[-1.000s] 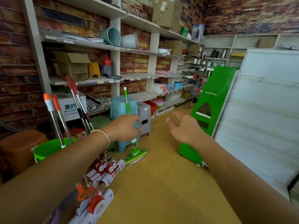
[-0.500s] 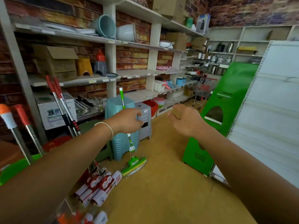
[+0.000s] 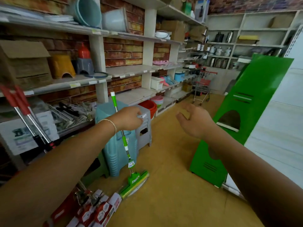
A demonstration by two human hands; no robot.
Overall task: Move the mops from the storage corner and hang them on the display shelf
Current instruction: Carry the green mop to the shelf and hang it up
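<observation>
Opened again, right hand [image 3: 195,121] hangs empty — left hand [image 3: 129,118] grips one green mop [image 3: 125,145].

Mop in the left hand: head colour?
Green mop head, clearest in the head view.

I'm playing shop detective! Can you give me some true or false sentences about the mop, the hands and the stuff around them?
1. The left hand grips the green mop by its pole. True.
2. The right hand holds a red mop. False: it holds nothing, its fingers loose in the air.
3. The mop's green head rests down by the floor. True.
4. The mop stands in front of a stack of light blue stools. True.
5. The shopping cart is full of mops. False: it stands far back in the aisle, with no mops showing in it.
6. The tall cabinet on the right is blue. False: it is green.
</observation>
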